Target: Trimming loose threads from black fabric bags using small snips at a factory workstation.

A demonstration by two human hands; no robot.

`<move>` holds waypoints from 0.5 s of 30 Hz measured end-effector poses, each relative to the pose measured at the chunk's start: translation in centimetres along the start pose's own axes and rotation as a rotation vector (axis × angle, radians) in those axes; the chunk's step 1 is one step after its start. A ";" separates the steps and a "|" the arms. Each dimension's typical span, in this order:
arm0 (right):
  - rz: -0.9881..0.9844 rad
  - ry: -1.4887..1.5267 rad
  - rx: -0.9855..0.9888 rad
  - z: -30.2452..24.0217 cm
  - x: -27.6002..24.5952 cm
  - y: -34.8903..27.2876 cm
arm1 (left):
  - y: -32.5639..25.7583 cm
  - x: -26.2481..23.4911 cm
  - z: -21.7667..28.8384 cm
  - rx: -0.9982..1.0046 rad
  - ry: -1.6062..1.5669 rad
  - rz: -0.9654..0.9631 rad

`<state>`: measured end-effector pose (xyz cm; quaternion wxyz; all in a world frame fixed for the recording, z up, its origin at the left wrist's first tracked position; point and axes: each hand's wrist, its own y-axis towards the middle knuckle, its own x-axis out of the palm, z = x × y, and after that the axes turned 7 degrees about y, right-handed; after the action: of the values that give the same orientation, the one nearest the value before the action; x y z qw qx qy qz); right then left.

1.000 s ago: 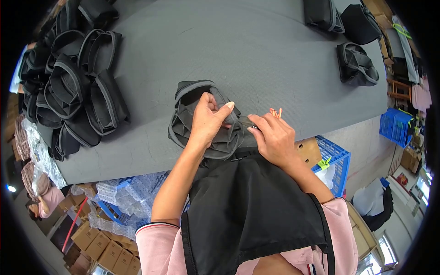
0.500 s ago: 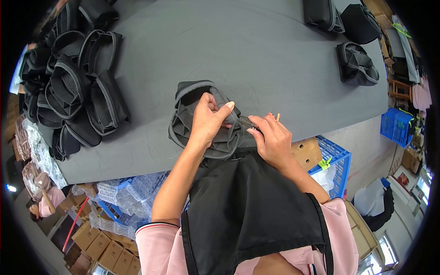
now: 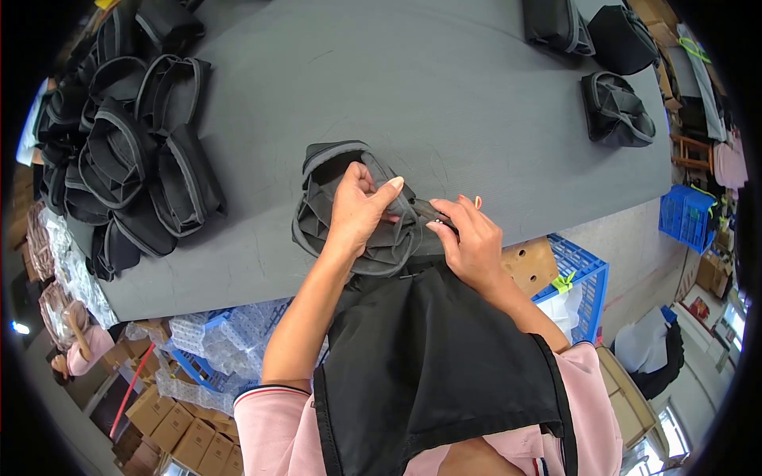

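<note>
The left hand (image 3: pixel 355 210) is closed in a pinch on the oval black fabric pouch with grey-bound rim (image 3: pixel 317 208), thumb lying along the rim and fingers curled inside. That pouch sits at the near edge of the long grey-covered table (image 3: pixel 476 95), directly at twelve o'clock from the wearer. The right hand (image 3: pixel 470 238), at three o'clock from the pouch, is shut between thumb and forefinger on one small dark metal hand tool (image 3: pixel 431 211); its tip points to nine o'clock, at the rim, though whether it touches I cannot tell.

Counting from the held pouch: three black fabric pouches (image 3: pixel 617 109) lie at two o'clock; between nine and ten o'clock is one heap of similar pouches (image 3: pixel 178 182), overlapping too much to count exactly. One blue plastic lattice crate (image 3: pixel 597 295) stands at four o'clock.
</note>
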<state>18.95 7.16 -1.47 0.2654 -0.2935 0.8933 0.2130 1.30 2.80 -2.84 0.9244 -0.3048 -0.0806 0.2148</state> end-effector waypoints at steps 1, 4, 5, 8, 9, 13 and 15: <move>-0.003 -0.005 0.003 0.0 -0.1 -0.1 | 0.0 0.1 0.0 -0.003 -0.006 -0.002; -0.009 -0.016 0.001 -0.1 -0.2 -0.1 | 0.1 0.2 -0.1 -0.001 -0.017 -0.004; -0.011 -0.023 -0.002 -0.1 -0.3 0.0 | 0.1 0.2 -0.1 0.003 -0.021 -0.006; -0.021 -0.036 0.004 -0.2 -0.3 0.0 | 0.1 0.2 -0.1 0.002 -0.016 -0.007; -0.021 -0.035 0.004 -0.3 -0.2 0.1 | 0.1 0.1 -0.1 0.002 -0.016 -0.006; -0.026 -0.014 0.022 -0.2 0.4 0.5 | 0.2 -0.1 -0.2 0.004 -0.021 -0.008; -0.020 0.006 0.034 0.1 0.9 0.3 | 0.1 -0.1 -0.1 0.000 -0.023 -0.008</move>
<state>18.17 7.07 -1.99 0.2698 -0.2986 0.8946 0.1941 1.20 2.82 -2.99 0.9242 -0.3019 -0.0924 0.2147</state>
